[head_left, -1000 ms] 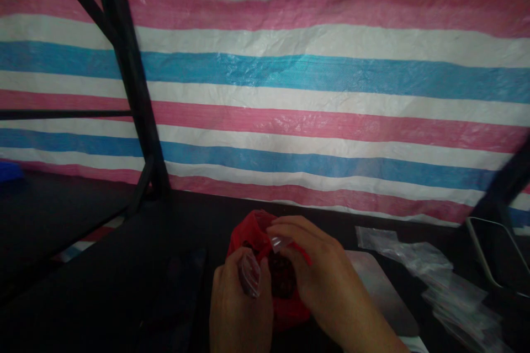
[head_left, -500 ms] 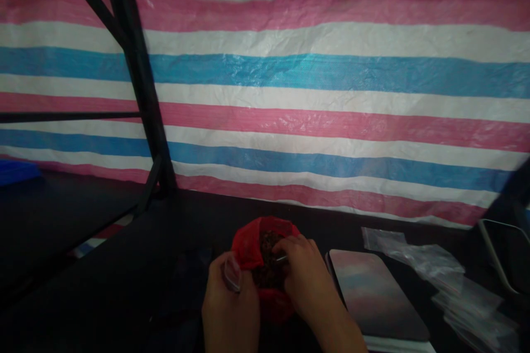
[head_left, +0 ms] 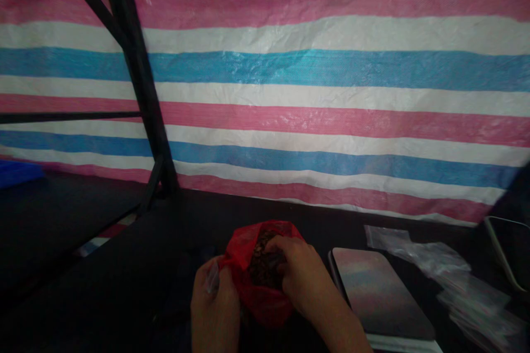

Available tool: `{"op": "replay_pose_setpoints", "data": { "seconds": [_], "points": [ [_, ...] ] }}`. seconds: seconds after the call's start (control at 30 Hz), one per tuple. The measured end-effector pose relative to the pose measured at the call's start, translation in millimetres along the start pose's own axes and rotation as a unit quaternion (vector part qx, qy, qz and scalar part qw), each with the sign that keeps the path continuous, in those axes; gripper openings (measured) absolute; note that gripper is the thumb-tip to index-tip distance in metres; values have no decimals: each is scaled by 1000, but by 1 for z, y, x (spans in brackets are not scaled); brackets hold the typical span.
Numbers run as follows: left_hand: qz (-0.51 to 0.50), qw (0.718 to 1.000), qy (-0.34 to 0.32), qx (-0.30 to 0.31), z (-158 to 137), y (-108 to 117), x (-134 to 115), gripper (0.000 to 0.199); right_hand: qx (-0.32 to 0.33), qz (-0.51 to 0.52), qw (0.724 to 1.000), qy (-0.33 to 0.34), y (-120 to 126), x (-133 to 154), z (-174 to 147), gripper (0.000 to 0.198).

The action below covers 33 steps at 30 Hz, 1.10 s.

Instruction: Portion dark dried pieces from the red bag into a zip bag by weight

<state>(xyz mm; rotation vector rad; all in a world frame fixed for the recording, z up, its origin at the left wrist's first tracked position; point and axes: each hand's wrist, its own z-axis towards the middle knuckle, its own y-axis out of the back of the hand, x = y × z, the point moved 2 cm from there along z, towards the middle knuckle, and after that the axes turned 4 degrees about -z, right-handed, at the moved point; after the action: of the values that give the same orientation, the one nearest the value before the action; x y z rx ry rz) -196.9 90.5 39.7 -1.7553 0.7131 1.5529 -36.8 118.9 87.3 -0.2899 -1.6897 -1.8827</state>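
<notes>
Red bag (head_left: pixel 259 298): sits on the dark table (head_left: pixel 124 287), near edge, centre of the scene, mouth open and facing up; dark crumbly contents (head_left: pixel 260 265) show inside.
Right hand (head_left: pixel 300 278): at the bag's right, fingers curled down into the mouth, apparently pinching among the contents; what sits between the fingertips is too dim to tell.
Left hand (head_left: pixel 215 309): at the bag's left, closed around the rim, with a small clear bag (head_left: pixel 212 282) pinched against it.
Nearer hand: the right, already inside the opening.
Bag axis: squat, no clear long axis; opening tilts slightly toward the far wall.
Surroundings: flat tablet-like slab (head_left: pixel 379 295) just right of the right hand; clear plastic bags (head_left: pixel 451 281) further right; striped tarpaulin (head_left: pixel 314 94) behind.
</notes>
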Motion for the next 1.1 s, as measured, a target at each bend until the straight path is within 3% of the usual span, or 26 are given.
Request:
{"op": "replay_pose_setpoints", "data": {
  "seconds": [0.17, 0.63, 1.1],
  "points": [
    [-23, 999, 44, 8, 1, 2, 0, 43, -10, 52, 999, 1, -5, 0, 2, 58],
    [-54, 997, 50, 34, 1, -8, 6, 44, -10, 139, 990, 3, -8, -3, -3, 62],
    [-20, 998, -5, 56, -4, -12, -6, 48, -24, 247, 969, -2, -9, -11, -3, 51]
  ]
}}
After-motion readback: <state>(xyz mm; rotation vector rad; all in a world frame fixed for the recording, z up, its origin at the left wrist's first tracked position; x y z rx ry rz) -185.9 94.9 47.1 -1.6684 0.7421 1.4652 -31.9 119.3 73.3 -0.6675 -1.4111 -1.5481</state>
